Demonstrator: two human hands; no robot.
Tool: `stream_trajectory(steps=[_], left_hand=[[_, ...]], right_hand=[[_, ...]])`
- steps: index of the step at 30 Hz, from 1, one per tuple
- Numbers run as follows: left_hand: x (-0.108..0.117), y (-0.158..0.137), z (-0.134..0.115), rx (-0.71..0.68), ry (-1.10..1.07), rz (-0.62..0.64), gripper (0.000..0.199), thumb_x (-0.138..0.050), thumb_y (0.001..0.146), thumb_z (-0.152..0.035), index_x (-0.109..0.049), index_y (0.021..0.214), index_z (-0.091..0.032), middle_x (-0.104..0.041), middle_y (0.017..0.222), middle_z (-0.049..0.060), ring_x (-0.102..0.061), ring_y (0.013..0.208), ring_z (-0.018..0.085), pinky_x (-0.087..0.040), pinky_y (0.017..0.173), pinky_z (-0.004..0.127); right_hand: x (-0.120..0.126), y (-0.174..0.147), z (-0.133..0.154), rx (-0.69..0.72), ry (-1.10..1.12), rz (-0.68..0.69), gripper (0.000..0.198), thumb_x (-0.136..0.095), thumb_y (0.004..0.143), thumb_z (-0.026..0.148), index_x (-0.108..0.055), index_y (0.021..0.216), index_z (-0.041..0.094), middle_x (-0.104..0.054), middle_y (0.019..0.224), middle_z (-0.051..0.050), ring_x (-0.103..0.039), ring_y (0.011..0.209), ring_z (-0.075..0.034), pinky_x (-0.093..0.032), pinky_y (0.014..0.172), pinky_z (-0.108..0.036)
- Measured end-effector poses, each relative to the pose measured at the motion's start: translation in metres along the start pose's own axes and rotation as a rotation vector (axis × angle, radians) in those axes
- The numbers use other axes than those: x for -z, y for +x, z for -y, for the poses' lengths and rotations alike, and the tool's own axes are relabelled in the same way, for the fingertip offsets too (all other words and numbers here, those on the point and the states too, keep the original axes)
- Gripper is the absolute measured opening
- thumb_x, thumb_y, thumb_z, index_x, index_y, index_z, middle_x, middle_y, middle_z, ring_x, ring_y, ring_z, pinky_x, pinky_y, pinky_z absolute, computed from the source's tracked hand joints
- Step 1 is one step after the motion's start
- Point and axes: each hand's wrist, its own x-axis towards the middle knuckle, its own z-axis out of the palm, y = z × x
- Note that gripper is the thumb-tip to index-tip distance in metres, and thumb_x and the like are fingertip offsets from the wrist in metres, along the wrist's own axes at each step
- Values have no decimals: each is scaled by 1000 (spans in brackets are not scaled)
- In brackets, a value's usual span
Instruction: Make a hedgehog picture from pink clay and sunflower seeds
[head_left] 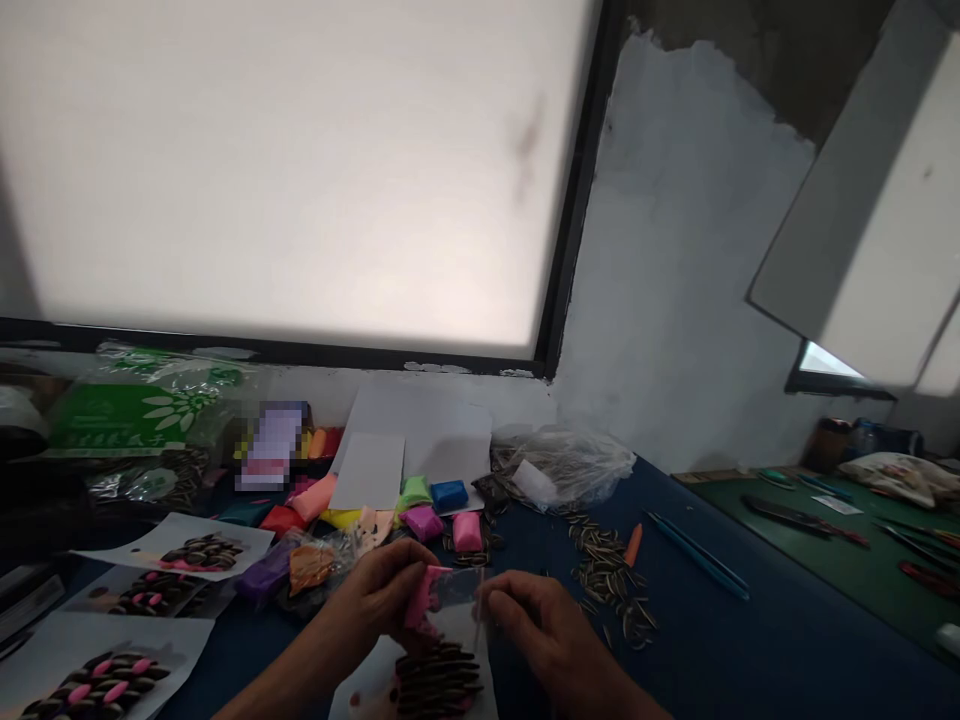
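My left hand (394, 590) is closed in a pinch on a small clear plastic bag with pink modelling clay (421, 612) in it. On the bag's other side, the fingers of my right hand (529, 618) pinch its clear edge (481, 610). Below both hands lies a white sheet (360, 690) bearing rows of dark sunflower seeds (439, 682), with bits of pink among them. A loose heap of striped seeds (600, 560) lies to the right of my right hand.
Several colourful clay packets (424, 522) lie beyond my hands. Finished-looking seed sheets (112, 690) are at left, a green seed bag (127, 415) behind them. Blue tweezers (697, 555) and an orange stick (634, 545) lie at right. A green-topped table (795, 560) stands farther right.
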Motion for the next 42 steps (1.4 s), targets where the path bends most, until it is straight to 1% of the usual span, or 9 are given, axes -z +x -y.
stream_trajectory(steps=[3, 6, 8, 10, 19, 24, 28, 35, 42], left_hand=[[-4, -4, -6, 7, -34, 53, 63, -65, 76, -78, -65, 94, -18, -62, 70, -2, -63, 57, 15, -58, 55, 28], [-6, -8, -12, 22, -29, 121, 64, -74, 71, -76, -66, 96, -17, -70, 81, 2, -66, 63, 16, -57, 53, 25], [-6, -9, -15, 31, -12, 151, 66, -81, 62, -75, -65, 85, -16, -70, 73, 3, -65, 56, 16, -54, 44, 23], [-6, -8, -17, 34, -2, 155, 67, -80, 60, -78, -61, 77, -16, -70, 69, 2, -62, 49, 13, -52, 41, 22], [-10, -9, -21, 66, 57, 164, 72, -75, 58, -83, -64, 79, -15, -71, 68, 1, -61, 47, 11, -49, 41, 18], [-12, -11, -23, 57, 91, 165, 71, -72, 60, -85, -65, 76, -16, -61, 56, -4, -57, 46, 12, -47, 42, 20], [-13, -11, -21, 32, 117, 146, 63, -74, 64, -78, -67, 74, -16, -56, 51, -6, -50, 47, 10, -40, 44, 18], [-14, -12, -22, 63, 141, 148, 57, -76, 66, -71, -69, 78, -16, -68, 63, 1, -54, 50, 12, -42, 46, 21], [-12, -8, -15, 89, 134, 133, 47, -79, 61, -59, -62, 77, -19, -61, 53, -6, -52, 45, 10, -42, 42, 18]], right_hand=[[-4, 1, 2, -25, 180, 18, 41, -63, 90, 54, -68, 79, 16, -67, 77, -6, -62, 74, -20, -48, 72, -30], [-4, 3, 1, -35, 213, -3, 45, -66, 87, 59, -67, 76, 15, -66, 73, -5, -60, 70, -18, -46, 69, -29], [-4, 4, 1, -36, 229, 3, 50, -62, 88, 63, -66, 76, 15, -65, 73, -5, -59, 68, -16, -44, 67, -28], [-4, 4, 1, -39, 252, 18, 53, -58, 90, 66, -66, 77, 16, -64, 73, -4, -58, 67, -16, -43, 65, -27], [-7, 1, -5, -57, 276, 25, 48, -69, 84, 63, -68, 81, 15, -65, 74, -4, -59, 67, -16, -45, 67, -28], [-6, 1, -5, -34, 276, 41, 51, -61, 89, 65, -67, 76, 16, -63, 70, -2, -57, 66, -15, -43, 65, -27], [-5, 2, -3, -28, 257, 30, 51, -59, 90, 64, -67, 75, 15, -63, 71, -2, -57, 66, -15, -42, 65, -26], [-3, 1, -3, -49, 292, 32, 45, -65, 87, 59, -67, 78, 15, -67, 74, -4, -59, 68, -16, -45, 68, -28], [-4, 0, -5, -80, 314, 23, 40, -66, 86, 54, -67, 81, 15, -69, 76, -5, -60, 67, -15, -44, 66, -28]])
